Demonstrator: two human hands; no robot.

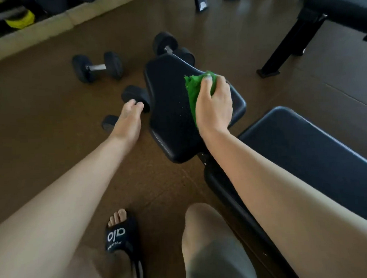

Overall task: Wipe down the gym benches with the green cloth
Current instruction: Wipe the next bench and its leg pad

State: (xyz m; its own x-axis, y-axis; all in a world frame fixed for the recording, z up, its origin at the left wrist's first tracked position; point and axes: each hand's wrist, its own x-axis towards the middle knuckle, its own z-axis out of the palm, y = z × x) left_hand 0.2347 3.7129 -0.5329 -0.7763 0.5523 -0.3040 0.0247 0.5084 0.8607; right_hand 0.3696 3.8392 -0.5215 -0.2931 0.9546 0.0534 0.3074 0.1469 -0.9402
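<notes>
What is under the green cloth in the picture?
Under the crumpled green cloth lies the black padded bench seat; the right hand grips the cloth against it. The part of the pad beneath cloth and hand is covered.

Cloth [194,90] on bench seat pad [173,110]; dumbbells [97,67] on floor [40,115] left of pad.

The green cloth [194,90] is looking fuzzy and matt against the smooth, faintly glossy black vinyl seat pad [173,110]. At ten o'clock, the dumbbell [97,67] is showing matt black rubber heads and a shiny metal handle on the rough-grained brown floor [50,106].
</notes>
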